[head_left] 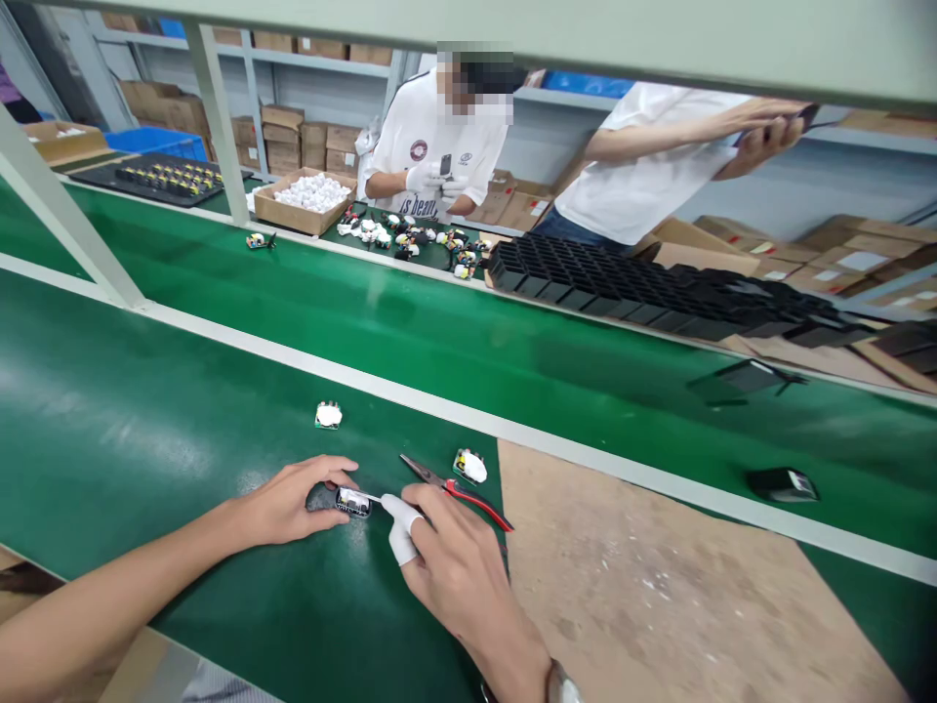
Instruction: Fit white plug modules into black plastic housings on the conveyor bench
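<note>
On the green bench, my left hand (pixel 297 500) has its thumb and fingers around a small black casing (pixel 354 509) with a circuit board and a white pad inside. White finger cots cover the thumb and index finger of my right hand (pixel 458 552). Those fingers pinch a thin pale tool (pixel 371 497) whose tip reaches the casing; its kind is hard to make out. Red-handled pliers (pixel 468 491) lie just beyond my right hand. Close by them is a circuit board with a white pad (pixel 470 467), and a similar board (pixel 329 415) lies farther left.
Brown cardboard (pixel 630 576) covers the bench at right. Beyond a white rail (pixel 410 398) runs a green belt (pixel 439 322) carrying a black housing (pixel 782 484). Across it, a co-worker (pixel 446 146) handles a small part near stacked black housings (pixel 622 278). A metal post (pixel 216 117) stands at left.
</note>
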Demonstrator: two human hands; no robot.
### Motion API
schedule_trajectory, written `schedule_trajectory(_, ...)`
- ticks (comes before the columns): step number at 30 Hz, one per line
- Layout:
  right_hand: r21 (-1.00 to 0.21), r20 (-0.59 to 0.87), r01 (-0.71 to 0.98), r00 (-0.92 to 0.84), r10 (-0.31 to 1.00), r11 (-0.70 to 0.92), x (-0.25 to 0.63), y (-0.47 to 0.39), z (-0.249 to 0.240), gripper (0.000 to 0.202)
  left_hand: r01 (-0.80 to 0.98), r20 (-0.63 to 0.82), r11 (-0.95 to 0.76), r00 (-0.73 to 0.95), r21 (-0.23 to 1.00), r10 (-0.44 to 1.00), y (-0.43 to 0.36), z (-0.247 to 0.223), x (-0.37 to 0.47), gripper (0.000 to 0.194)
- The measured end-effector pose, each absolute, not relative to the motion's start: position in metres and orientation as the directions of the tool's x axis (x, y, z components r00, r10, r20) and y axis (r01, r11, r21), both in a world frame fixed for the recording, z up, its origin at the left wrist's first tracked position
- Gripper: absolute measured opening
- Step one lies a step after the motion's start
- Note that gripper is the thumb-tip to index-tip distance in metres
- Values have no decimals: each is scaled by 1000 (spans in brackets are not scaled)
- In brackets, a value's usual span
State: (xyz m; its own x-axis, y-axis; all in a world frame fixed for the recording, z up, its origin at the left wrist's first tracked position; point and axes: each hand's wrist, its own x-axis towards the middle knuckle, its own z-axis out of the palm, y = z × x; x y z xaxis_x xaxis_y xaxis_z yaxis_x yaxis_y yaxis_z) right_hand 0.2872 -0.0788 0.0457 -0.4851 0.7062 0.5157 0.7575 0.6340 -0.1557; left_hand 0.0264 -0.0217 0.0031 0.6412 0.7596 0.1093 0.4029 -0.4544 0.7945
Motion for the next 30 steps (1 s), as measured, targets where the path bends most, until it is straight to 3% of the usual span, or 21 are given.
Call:
schedule_trajectory(11,-83,451,785,-520,726,614,272,-75,40,26,395,99,-439,642,807,760,-21,0,26,57)
schedule_trajectory(17,-143,489,764,-498,716,630,282,-79,40,23,401,93,-437,641,805,762,-21,0,25,58)
schedule_trajectory(30,-57,505,797,-497,706,602,277,-83,37,25,402,79,-424,644,812,761,-21,0,26,60)
